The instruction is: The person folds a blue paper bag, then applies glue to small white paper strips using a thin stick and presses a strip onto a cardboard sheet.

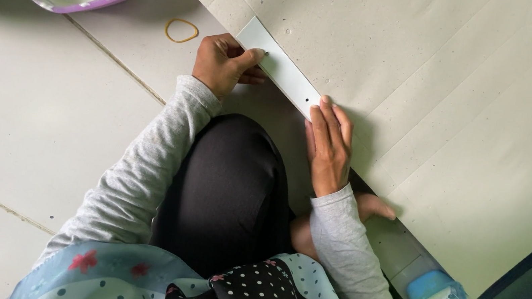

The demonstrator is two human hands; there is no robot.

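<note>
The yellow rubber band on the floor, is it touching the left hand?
Apart. The head view shows bare tile between the rubber band and the left hand.

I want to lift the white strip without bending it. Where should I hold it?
Probably by both short ends at once, as the left hand and right hand do. The white strip is long, thin and flat on the grey board; its near edge is free, so come from there.
</note>
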